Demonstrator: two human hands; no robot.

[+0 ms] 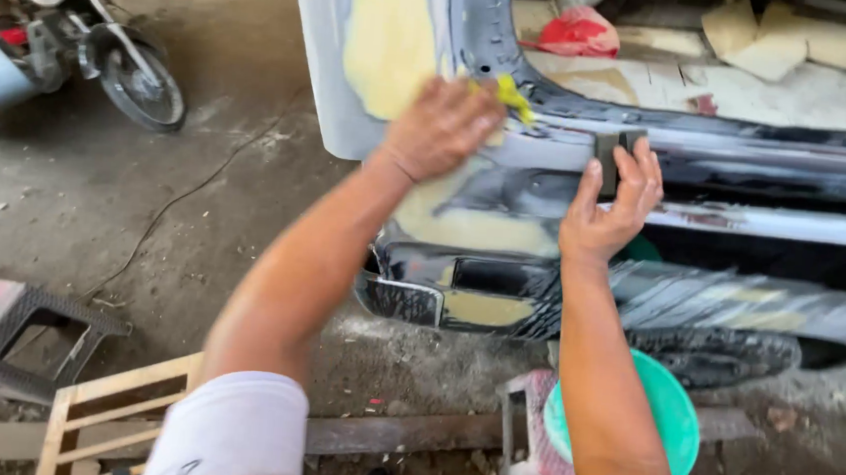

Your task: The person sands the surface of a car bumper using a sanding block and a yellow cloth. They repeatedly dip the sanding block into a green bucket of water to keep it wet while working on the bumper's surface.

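Fingers of the left hand [440, 130] press a half-hidden yellow cloth [512, 97]; right hand [609, 201] fingers clamp a dark block [615, 154].

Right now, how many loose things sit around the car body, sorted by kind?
Hand tools at the hands: 2 (yellow cloth under the left hand, dark sanding block in the right hand)
Stools: 2
Green basin: 1
Motorcycle: 1
Wooden frame: 1
Total: 7

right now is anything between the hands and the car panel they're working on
Nothing separate blocks them. The left hand presses a yellow cloth on the panel; the right hand holds a dark block against it.
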